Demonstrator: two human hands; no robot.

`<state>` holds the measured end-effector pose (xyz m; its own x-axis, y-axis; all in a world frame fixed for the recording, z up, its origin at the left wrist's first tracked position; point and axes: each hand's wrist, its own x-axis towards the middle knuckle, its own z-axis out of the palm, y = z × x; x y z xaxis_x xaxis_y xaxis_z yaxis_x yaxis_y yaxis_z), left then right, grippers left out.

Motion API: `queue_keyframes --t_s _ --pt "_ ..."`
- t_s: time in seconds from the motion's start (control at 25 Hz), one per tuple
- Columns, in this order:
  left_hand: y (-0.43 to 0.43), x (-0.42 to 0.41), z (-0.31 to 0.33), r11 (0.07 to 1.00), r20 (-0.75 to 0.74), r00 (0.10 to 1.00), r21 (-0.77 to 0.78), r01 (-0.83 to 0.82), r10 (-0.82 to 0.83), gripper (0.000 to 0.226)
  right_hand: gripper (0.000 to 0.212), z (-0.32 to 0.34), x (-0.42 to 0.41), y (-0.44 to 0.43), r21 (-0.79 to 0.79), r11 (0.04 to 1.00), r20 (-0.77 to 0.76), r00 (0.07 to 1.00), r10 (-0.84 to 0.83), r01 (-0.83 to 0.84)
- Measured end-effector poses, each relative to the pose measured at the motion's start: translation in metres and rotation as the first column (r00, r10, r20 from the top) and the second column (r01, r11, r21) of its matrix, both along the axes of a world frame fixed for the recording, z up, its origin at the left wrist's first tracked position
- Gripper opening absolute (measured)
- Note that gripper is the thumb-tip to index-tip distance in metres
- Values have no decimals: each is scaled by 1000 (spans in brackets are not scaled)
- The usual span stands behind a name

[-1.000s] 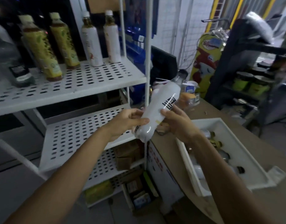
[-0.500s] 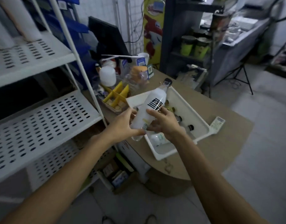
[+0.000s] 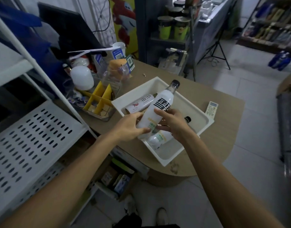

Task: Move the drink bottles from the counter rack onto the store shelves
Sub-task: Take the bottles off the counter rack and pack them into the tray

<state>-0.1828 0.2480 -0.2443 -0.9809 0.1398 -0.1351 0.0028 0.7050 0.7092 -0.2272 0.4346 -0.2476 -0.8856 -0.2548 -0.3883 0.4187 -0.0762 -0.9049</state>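
Note:
A white drink bottle (image 3: 159,109) with a black cap and black print slants above the white tray (image 3: 197,111) on the counter. My left hand (image 3: 130,127) grips its lower end from the left. My right hand (image 3: 172,124) holds its middle from the right. Inside the tray lie a white bottle with a red bird label (image 3: 141,102), another white bottle (image 3: 159,139) under my hands, and a black-capped bottle (image 3: 187,120) mostly hidden by my right hand. The white perforated shelf (image 3: 31,129) stands at the left.
The tan counter (image 3: 223,129) carries a remote control (image 3: 211,108), a yellow divider box (image 3: 100,101), a white jar (image 3: 82,77) and a dark monitor (image 3: 67,30). Boxes (image 3: 115,178) sit on the floor below. A tripod (image 3: 215,45) and dark shelving stand behind.
The view has swung from the shelf toward the counter. The bottle held in both hands now hangs over the tray, lower than before.

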Motion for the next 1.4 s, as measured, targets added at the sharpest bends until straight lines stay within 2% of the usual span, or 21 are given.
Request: queue_keyframes --t_s 0.24,0.4,0.52,0.68,0.8,0.96,1.12,1.28,1.4 --pt "-39 -34 -21 996 -54 995 46 83 -80 70 32 -20 -21 -32 -65 982 144 976 -165 175" --pt "-59 -50 -34 991 -44 991 35 130 -129 62 35 -35 -38 -52 -5 962 223 938 -265 273" --pt "-74 -67 -39 990 -39 990 10 139 -139 56 37 -47 -60 -70 -1 957 290 916 -279 291" --pt "-92 -93 -39 980 -126 980 -151 132 -152 48 40 -58 -96 -96 -5 948 338 892 -299 319" --pt "-101 -109 -39 920 -162 940 -310 241 -301 43 39 -67 -120 -112 26 941 346 880 -326 338" --pt "-108 -120 -47 879 -138 931 -399 261 -339 43 34 -77 -134 -125 96 942 221 916 -336 322" --pt "-113 -125 -46 870 -157 923 -421 258 -350 38 58 -77 -140 -124 200 943 166 940 -299 265" --pt "-113 -126 -46 868 -118 938 -430 248 -326 43 38 -71 -133 -116 199 970 170 969 -178 143" --pt "-111 -123 -45 834 -95 935 -489 255 -342 50 34 -68 -115 -110 280 960 190 980 -62 6"
